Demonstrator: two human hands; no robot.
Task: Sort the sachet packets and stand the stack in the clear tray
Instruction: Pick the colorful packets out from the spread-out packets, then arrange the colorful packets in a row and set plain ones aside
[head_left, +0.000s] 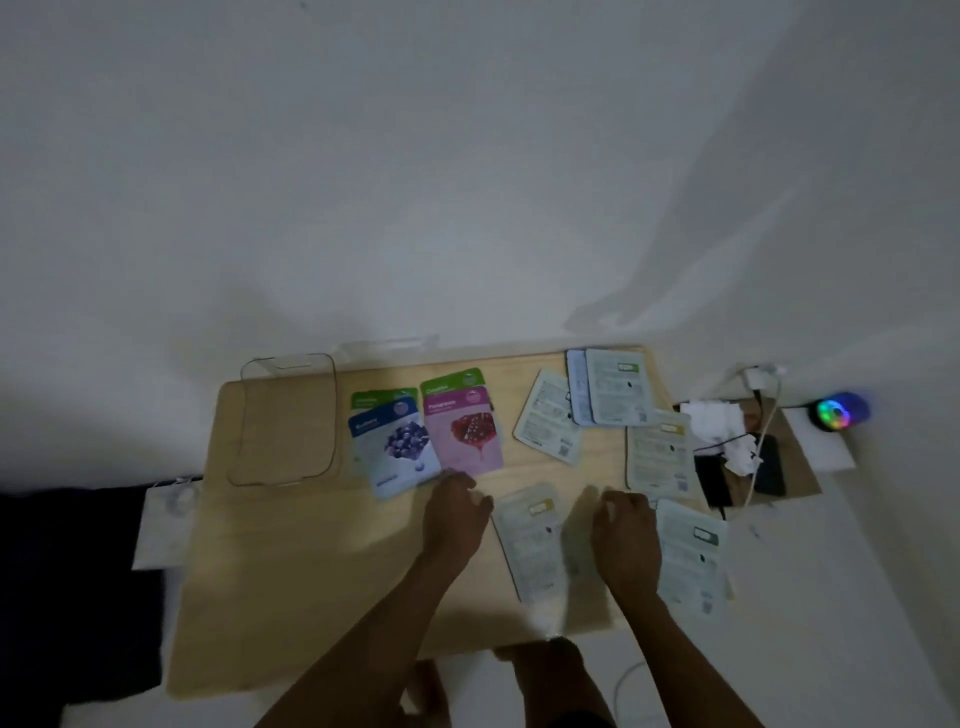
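On the low wooden table (291, 571) the sorting is only partly done. Toward the far edge, left of the middle, two pairs lie face up: a blueberry sachet (397, 452) overlapping a green one behind it, and a pink pomegranate sachet (465, 434) over another green one. The rest lie back side up along the right half — a small cluster at the far right corner (608, 387), one by the right edge (660, 452), one at the near right corner (691, 556). The clear tray (285, 421) sits flat and empty near the far left corner, well apart from the unsorted packets.

Both hands are down at the near edge. The left hand (454, 519) is loosely curled, fingers half closed, holding nothing that I can make out, just beside the blueberry packet's near corner. The right hand (623, 535) is curled too; whether it grips anything I cannot tell. Between them lies a pale sachet (535, 545), blurred and overhanging the near edge.

That overhang is the worry — a careless brush could slide it to the floor. The slick packets may also fan apart when gathered, and the stack may topple when stood in the tray.
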